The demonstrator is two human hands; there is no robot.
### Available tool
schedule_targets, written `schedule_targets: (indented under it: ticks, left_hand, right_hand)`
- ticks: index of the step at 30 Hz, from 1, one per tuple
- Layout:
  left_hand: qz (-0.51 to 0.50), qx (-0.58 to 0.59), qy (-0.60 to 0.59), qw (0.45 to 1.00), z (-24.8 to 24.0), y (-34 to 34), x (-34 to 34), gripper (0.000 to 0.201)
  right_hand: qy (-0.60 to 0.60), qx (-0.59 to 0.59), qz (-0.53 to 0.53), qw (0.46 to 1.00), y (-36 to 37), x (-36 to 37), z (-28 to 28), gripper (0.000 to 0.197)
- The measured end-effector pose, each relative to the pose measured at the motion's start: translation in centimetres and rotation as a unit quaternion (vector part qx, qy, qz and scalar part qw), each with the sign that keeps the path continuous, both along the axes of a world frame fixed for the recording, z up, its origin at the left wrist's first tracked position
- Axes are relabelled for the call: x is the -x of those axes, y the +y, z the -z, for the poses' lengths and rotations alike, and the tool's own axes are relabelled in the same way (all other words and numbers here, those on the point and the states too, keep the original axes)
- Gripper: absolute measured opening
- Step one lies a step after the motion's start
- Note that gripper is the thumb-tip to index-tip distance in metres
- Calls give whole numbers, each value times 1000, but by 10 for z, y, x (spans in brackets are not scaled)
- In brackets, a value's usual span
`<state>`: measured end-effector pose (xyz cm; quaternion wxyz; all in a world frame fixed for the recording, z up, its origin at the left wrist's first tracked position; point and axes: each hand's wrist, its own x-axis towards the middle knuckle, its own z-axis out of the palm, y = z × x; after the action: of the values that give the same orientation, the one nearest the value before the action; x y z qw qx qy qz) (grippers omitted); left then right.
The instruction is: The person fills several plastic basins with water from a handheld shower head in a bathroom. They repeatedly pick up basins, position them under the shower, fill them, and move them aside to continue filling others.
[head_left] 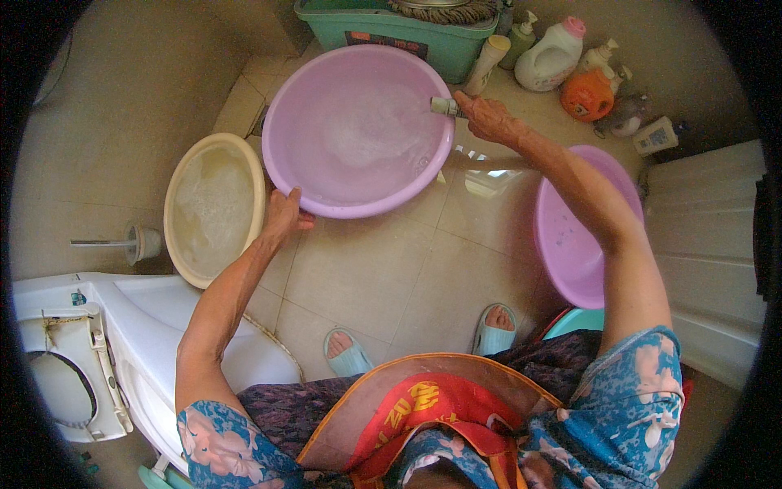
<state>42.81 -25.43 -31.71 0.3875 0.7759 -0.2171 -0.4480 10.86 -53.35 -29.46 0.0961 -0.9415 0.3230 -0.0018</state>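
Note:
A large pink-purple basin point(358, 210) with cloudy, slightly foamy water stands on the tiled floor ahead of me. My left hand point(287, 216) is closed on its near-left rim, thumb on top and fingers beneath. At the right rim, my right hand point(489, 118) grips a short greyish tube that looks like a hose end point(444, 106). Its open end points into the basin over the rim; most of its length is hidden by the hand. Left of the basin, close to my left hand, is a cream basin point(254, 191) filled with murky water.
A green tub point(326, 24) with a mop head is behind the basin. Several bottles, including a white jug point(551, 57) and an orange one point(588, 94), line the back right. Another pink basin point(562, 261) lies under my right arm. A white toilet point(147, 326) stands left.

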Motion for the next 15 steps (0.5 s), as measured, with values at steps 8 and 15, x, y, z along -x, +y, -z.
schedule_targets:
  ticks: [8,15]
  left_hand:
    - [4,-11,3,1000,0,-1,-1,40]
    - [13,-1,6,1000,-1,0,-1,37]
  right_hand:
    - [-65,-18,-5,998,7,1,1,39]
    - [-86,-127,40,987,2,2,21,42]
